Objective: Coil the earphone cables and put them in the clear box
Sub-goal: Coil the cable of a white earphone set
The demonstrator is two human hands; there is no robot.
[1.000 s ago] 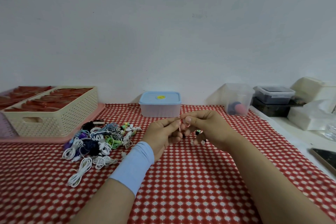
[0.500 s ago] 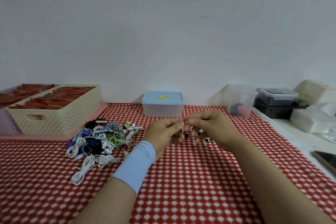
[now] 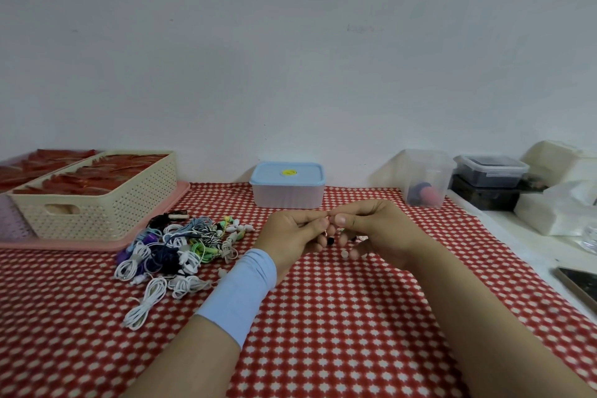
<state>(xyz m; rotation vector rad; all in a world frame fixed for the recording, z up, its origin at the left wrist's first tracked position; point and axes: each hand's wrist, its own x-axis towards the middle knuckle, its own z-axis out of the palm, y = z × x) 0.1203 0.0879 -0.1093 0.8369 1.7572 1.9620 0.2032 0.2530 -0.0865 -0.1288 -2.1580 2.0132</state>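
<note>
My left hand [image 3: 290,233] and my right hand [image 3: 378,229] meet over the middle of the red checked table, fingertips pinched together on a thin earphone cable [image 3: 329,229]. Small earbuds and a dark plug dangle below the fingers. The cable itself is mostly hidden by my fingers. A pile of coiled earphones [image 3: 174,245] in white, green, blue and purple lies to the left of my hands. A clear box [image 3: 423,178] stands at the back right with a pink and a dark item inside.
A lidded blue-topped container [image 3: 287,184] sits at the back centre. A cream perforated basket [image 3: 97,203] on a pink tray [image 3: 155,226] fills the back left. Dark lidded boxes [image 3: 487,178], white packs [image 3: 555,210] and a phone [image 3: 578,281] lie on the white ledge at right.
My hands stay pinched together at the same spot. The dangling earbuds under my right fingers have shifted slightly.
</note>
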